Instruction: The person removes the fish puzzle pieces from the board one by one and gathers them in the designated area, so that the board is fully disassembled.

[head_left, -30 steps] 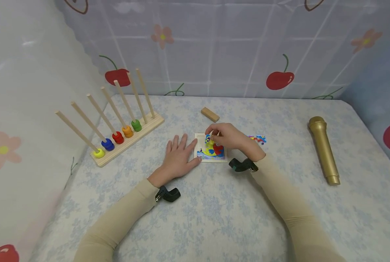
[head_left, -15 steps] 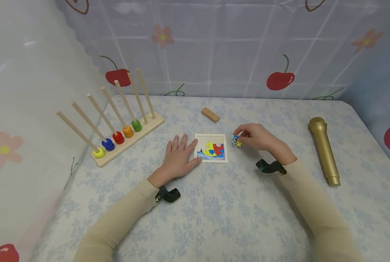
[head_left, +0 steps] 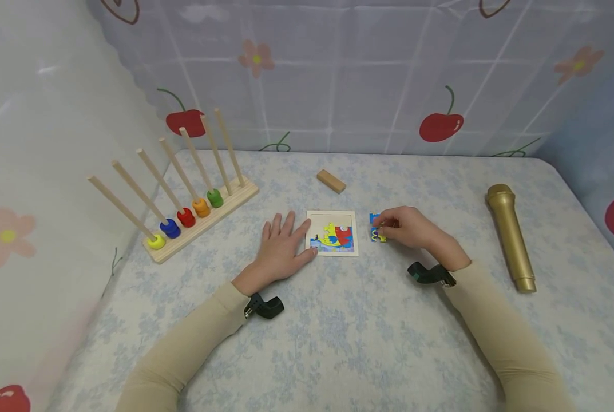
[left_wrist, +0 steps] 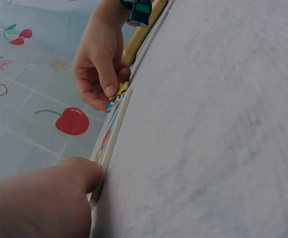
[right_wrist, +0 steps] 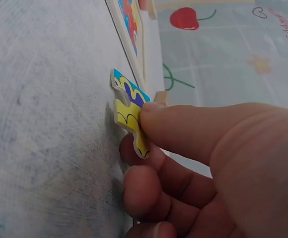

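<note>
yellow-blue puzzle piece (right_wrist: pixel 126 113) (pinched), just beside the partly filled wooden tray (head_left: pixel 319 220).

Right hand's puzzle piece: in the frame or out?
Out: the right hand pinches the puzzle piece beside the wooden frame, with a visible gap between.

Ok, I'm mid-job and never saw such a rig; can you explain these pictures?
There is no robot: these are a person's two bare hands. The head picture looks down from a head-worn camera; the other two come from wrist cameras, one on each arm. On the floral tablecloth, the left hand lies spread, touching a partly filled jigsaw puzzle tray. The right hand pinches a blue-and-yellow puzzle piece between thumb and fingers. A pegboard with coloured rings stands at the left, a small wooden block lies beyond the jigsaw puzzle tray, and a gold microphone lies at the right.
</note>
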The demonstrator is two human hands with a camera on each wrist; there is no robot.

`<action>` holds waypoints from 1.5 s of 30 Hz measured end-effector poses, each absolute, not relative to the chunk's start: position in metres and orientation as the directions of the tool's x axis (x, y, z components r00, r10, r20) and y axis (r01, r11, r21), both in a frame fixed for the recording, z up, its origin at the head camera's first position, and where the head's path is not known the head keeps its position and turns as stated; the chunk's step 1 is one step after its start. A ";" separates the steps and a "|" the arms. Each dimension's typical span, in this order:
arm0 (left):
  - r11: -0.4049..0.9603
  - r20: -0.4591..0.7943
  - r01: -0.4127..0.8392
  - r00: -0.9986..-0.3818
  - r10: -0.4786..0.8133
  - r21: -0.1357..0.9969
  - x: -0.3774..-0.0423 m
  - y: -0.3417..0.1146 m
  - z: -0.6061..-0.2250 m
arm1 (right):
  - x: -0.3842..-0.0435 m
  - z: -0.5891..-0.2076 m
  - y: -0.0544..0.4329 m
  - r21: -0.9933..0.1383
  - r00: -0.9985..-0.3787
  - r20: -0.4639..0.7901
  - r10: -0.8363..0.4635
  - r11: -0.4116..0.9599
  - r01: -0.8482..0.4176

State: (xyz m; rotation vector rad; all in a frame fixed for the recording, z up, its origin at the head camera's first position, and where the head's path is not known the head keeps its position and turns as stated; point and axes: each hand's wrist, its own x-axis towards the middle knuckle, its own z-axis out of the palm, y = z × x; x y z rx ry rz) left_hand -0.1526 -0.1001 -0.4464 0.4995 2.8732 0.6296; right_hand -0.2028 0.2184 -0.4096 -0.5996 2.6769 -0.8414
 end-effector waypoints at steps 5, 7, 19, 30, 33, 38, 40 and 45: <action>0.856 -0.084 0.290 -0.930 0.357 0.429 -0.152 -0.100 -0.448 | -0.200 -0.410 0.217 -0.578 -0.893 -0.138 -0.429 0.767 -0.279; 0.856 -0.081 0.294 -0.930 0.359 0.425 -0.152 -0.100 -0.448 | -0.199 -0.410 0.217 -0.569 -0.898 -0.132 -0.421 0.773 -0.279; 0.861 -0.074 0.297 -0.931 0.356 0.413 -0.153 -0.102 -0.447 | -0.200 -0.410 0.212 -0.529 -0.901 -0.126 -0.415 0.797 -0.293; 0.859 -0.077 0.293 -0.932 0.355 0.419 -0.154 -0.101 -0.447 | -0.200 -0.406 0.217 -0.530 -0.863 -0.146 -0.483 0.775 -0.344; 0.860 -0.079 0.290 -0.932 0.353 0.420 -0.154 -0.101 -0.447 | -0.199 -0.406 0.217 -0.528 -0.861 -0.143 -0.488 0.774 -0.350; 0.859 -0.075 0.293 -0.932 0.355 0.420 -0.154 -0.100 -0.447 | -0.199 -0.406 0.216 -0.527 -0.860 -0.151 -0.487 0.776 -0.347; 0.858 -0.072 0.296 -0.932 0.356 0.420 -0.153 -0.100 -0.448 | -0.199 -0.407 0.216 -0.528 -0.860 -0.150 -0.487 0.775 -0.347; 0.858 -0.071 0.295 -0.932 0.356 0.421 -0.153 -0.100 -0.447 | -0.197 -0.407 0.218 -0.523 -0.860 -0.131 -0.493 0.771 -0.363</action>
